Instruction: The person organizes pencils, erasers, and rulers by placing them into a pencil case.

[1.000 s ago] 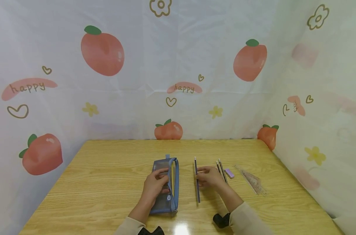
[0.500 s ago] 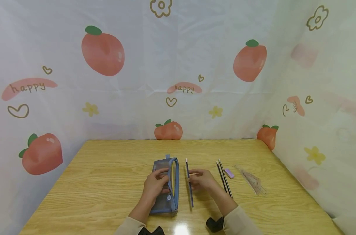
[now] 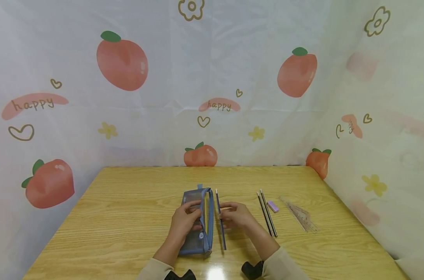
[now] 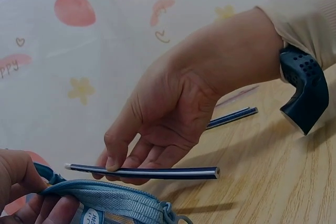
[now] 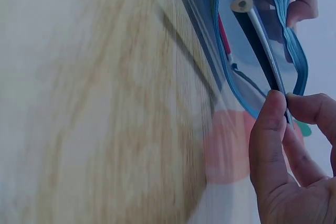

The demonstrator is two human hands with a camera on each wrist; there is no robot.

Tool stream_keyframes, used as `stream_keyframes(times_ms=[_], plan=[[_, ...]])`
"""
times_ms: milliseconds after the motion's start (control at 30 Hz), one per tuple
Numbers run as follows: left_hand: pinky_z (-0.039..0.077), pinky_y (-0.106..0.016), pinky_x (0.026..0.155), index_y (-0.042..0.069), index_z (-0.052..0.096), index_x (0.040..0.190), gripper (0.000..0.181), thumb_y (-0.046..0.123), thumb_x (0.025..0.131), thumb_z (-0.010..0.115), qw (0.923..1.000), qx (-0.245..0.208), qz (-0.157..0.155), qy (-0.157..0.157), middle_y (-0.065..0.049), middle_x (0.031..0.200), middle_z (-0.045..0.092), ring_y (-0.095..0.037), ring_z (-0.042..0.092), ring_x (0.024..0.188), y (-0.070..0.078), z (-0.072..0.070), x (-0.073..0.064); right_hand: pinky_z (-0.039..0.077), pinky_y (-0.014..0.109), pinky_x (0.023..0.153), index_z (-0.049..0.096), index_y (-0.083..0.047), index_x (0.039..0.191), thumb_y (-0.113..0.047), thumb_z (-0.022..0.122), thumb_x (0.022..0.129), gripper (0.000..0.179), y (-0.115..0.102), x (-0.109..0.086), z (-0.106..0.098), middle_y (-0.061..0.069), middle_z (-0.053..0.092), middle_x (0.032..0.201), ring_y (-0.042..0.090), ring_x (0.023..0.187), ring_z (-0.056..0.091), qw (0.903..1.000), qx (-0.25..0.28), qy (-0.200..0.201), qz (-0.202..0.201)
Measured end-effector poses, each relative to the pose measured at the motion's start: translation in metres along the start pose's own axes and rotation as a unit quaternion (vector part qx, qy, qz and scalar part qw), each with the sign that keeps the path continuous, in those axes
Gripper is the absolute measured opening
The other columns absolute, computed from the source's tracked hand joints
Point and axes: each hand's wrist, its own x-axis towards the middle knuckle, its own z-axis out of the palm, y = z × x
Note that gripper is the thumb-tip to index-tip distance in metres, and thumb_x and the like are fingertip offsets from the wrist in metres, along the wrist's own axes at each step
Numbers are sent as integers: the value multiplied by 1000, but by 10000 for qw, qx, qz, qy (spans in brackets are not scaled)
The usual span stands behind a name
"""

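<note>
A blue, see-through pencil case (image 3: pixel 192 245) lies on the table with its zip open. My left hand (image 3: pixel 184 219) holds the case by the edge of its opening, thumb on one side and fingers inside. Between the thumb and fingers of my right hand (image 3: pixel 235 215) is a dark blue striped pencil (image 3: pixel 222 233), just right of the case. In the left wrist view the pencil (image 4: pixel 173 173) hangs above the table, its flat end toward the camera. From the right wrist, the pencil (image 5: pixel 260 45) overlaps the case's opening, and something red shows within the case.
Two more dark pencils (image 3: pixel 266 214) lie right of my right hand. Beside them are a purple eraser (image 3: pixel 273 206) and clear set squares (image 3: pixel 300 216). A printed cloth (image 3: pixel 156 128) hangs behind the wooden table (image 3: pixel 128 202) and along its sides.
My right hand has moved left with the pencil, bringing it close beside the pencil case. The left hand stays in place on the case.
</note>
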Motion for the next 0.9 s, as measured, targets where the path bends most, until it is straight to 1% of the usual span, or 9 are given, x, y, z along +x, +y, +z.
stream_keyframes(times_ms=[200, 367, 533, 700, 900], plan=[[55, -34, 54, 4, 55, 121, 45, 5, 76, 54, 10000, -14, 3, 9, -13, 95, 57, -20, 60, 71, 0, 1, 0, 55, 37, 62, 50, 9, 120, -1, 58, 82, 40, -2, -2, 4, 19, 61, 95, 20, 76, 62, 9999, 36, -88, -54], [55, -34, 54, 3, 55, 121, 45, 5, 76, 54, 10000, -58, 2, -19, -14, 95, 57, -21, 61, 72, 0, 1, 1, 55, 35, 62, 51, 6, 121, -4, 57, 83, 40, -4, -2, 8, 18, 59, 99, 19, 76, 61, 9998, 33, -174, 49], [55, -34, 54, 3, 55, 121, 45, 5, 76, 55, 9999, -81, 0, -61, -13, 95, 58, -20, 61, 72, 0, 2, 0, 55, 36, 64, 51, 5, 121, -4, 58, 83, 40, -5, -1, 12, 17, 60, 100, 20, 77, 62, 9996, 43, -246, 116], [55, -34, 55, 2, 54, 121, 44, 5, 77, 54, 9998, -140, -5, -150, -14, 95, 59, -21, 61, 73, -1, 2, 0, 55, 35, 62, 51, 6, 121, -4, 59, 82, 41, -6, 0, 15, 16, 60, 99, 20, 77, 62, 9994, 92, -332, 73], [55, -34, 55, 2, 55, 120, 44, 4, 76, 54, 9999, -85, 4, -148, -13, 94, 59, -20, 61, 72, -1, 3, 0, 55, 38, 63, 50, 7, 121, -3, 59, 83, 41, -6, 2, 19, 12, 60, 93, 21, 77, 62, 9993, 137, -331, 69]])
